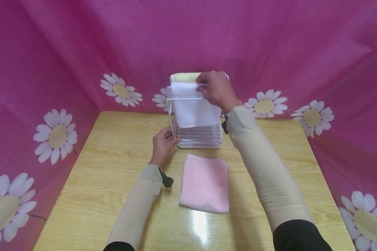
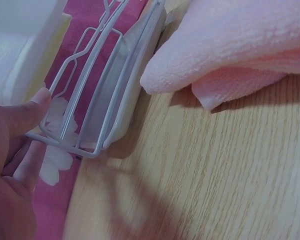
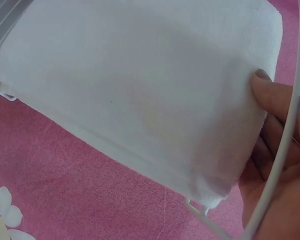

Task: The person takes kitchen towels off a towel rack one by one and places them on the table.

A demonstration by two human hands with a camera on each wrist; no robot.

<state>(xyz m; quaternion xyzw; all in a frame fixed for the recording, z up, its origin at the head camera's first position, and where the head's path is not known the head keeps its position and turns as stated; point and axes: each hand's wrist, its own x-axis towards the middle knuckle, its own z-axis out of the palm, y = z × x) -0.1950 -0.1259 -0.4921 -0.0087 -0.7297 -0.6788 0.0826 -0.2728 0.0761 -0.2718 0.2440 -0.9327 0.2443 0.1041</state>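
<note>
A white wire rack [image 1: 198, 145] with tall side frames stands at the far middle of the table. Over its upper bars hang a pale yellow towel [image 1: 183, 77] at the back and a white towel [image 1: 188, 113] in front. My right hand [image 1: 218, 89] pinches the white towel near its top edge; the right wrist view shows the thumb on the towel's face [image 3: 140, 100], with other fingers behind. Low on the rack's left side, my left hand [image 1: 162, 146] holds the wire frame [image 2: 92, 154] between thumb and fingers. A pink folded towel [image 1: 204, 183] lies flat in front of the rack.
The light wood table [image 1: 113, 157] ends just behind the rack. A magenta curtain [image 1: 144, 42] with large white daisies encloses the back and both sides. One rack wire [image 3: 282, 150] crosses in front of my right hand.
</note>
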